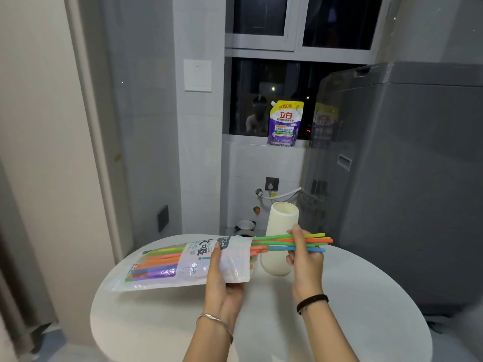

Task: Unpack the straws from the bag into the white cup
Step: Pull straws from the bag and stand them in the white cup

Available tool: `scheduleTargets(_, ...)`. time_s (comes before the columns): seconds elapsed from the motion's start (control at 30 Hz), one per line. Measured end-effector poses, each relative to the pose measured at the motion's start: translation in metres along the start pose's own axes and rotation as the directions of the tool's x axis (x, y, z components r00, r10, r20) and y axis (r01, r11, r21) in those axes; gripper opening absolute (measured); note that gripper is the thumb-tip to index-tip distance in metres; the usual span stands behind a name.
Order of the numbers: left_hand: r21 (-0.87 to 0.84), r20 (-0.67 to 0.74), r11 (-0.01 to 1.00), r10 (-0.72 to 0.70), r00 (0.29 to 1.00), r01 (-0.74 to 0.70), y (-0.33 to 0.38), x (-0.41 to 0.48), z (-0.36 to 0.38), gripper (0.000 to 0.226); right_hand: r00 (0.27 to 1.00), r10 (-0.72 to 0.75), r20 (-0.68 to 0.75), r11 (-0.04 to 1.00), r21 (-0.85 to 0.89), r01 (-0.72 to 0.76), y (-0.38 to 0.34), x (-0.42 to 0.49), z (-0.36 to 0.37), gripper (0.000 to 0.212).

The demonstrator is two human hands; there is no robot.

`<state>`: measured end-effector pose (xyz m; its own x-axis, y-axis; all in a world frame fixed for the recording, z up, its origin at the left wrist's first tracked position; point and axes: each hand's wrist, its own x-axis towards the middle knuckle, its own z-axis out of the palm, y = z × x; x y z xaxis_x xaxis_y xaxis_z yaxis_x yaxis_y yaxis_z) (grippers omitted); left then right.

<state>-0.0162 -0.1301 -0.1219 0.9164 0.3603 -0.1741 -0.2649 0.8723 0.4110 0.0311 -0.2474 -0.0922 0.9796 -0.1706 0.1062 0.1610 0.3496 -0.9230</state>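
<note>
On my far left, I see the bag (183, 262), a clear and white printed pouch, lying lengthwise over the left part of the round white tabletop (366, 309). Its closed end points left and its open mouth points right. Orange, purple, green and yellow straws show through its clear panel. I cannot tell whether the bag's left end touches the tabletop or hangs just above it.

The left hand (222, 283) grips the bag near its mouth, thumb laid across the top face and fingers curled beneath. A silver bangle (214, 322) sits on that wrist.

From the mouth a bundle of straws (277, 242) sticks out to the right, roughly level, in green, orange, yellow and blue. They cross in front of the white cup (282, 220), which stands upright on the tabletop just behind them with its open rim up. I cannot see inside the cup from here.

The right hand (305, 259) is closed around the bundle near its free end, fingers wrapped over the top and thumb under, with the straw tips poking out past it to the right. A black band (312, 303) circles that wrist.

Farther back, a purple and yellow detergent pouch (285, 124) stands on the sill of the dark window. A grey washing machine (418, 178) fills the right side, well apart from the hands.
</note>
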Motion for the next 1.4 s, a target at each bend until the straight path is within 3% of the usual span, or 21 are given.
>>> scheduleTargets(0.17,0.017,0.013,0.999,-0.044,0.999,0.043,-0.011,-0.004,0.009,0.021,0.956,0.098,0.275,0.994,-0.08,-0.079,0.012,-0.008,0.013,0.016)
scheduleTargets(0.33,-0.056,-0.015,0.997,-0.062,0.998,0.061,-0.008,-0.003,0.011,0.019,0.988,0.051,0.149,0.943,0.318,-0.097,0.003,0.003,0.009,0.037)
scheduleTargets(0.43,-0.049,-0.024,0.996,-0.079,0.997,0.078,-0.013,-0.003,0.015,0.019,0.985,0.058,0.161,0.957,0.27,-0.1,0.007,0.005,0.011,0.023)
scheduleTargets(0.57,-0.065,-0.02,0.992,-0.105,0.994,0.104,-0.018,0.0,0.019,0.017,0.97,0.133,0.203,0.976,0.142,-0.164,0.013,0.003,0.019,0.031)
scheduleTargets(0.73,-0.01,-0.011,0.998,-0.067,0.998,0.067,-0.01,0.016,0.021,0.03,0.996,0.054,0.077,0.909,0.408,-0.081,-0.017,0.03,0.013,0.045)
scheduleTargets(0.87,0.097,-0.003,0.995,-0.04,0.999,0.04,-0.002,0.034,0.018,0.055,0.998,0.028,0.05,0.889,0.455,-0.047,-0.047,0.061,0.005,0.049)
scheduleTargets(1.17,0.084,-0.018,0.996,-0.026,0.999,0.028,-0.009,0.056,0.02,0.057,0.989,-0.146,0.021,0.926,0.356,0.129,-0.101,0.119,0.019,0.052)
scheduleTargets(1.4,0.008,-0.056,1.0,0.003,0.998,-0.002,-0.023,0.065,0.022,0.048,0.992,-0.123,0.012,0.985,0.12,0.121,-0.08,0.15,0.047,0.047)
